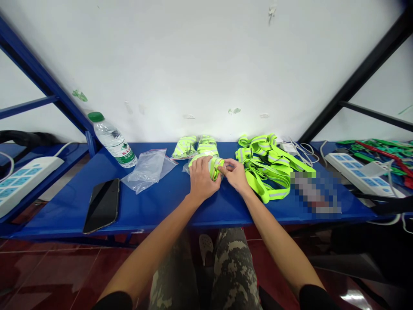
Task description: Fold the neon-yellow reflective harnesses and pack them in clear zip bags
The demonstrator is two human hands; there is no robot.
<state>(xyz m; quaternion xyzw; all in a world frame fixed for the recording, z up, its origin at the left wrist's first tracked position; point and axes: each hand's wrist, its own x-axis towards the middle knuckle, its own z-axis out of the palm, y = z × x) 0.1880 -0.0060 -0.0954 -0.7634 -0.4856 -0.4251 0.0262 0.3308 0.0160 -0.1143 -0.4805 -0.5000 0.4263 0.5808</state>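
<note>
Left hand [204,177] and right hand [237,174] grasp a neon-yellow, silver-striped fabric strap roll [214,165] against clear plastic film [186,169]; a slackened grip could uncoil it toward 3 o'clock.

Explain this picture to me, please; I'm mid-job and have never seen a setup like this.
There's no machine here, just a person's two bare hands. The only view comes from a camera worn on the head, looking forward and down at a blue table. The left hand holds a yellow-green strap bundle, seemingly in clear plastic. The right hand has its fingertips at the bundle's right end; its exact grip is unclear. Behind lie two similar bundles. In the picture, loose straps lie right; clear bags, a phone and a bottle are left.
</note>
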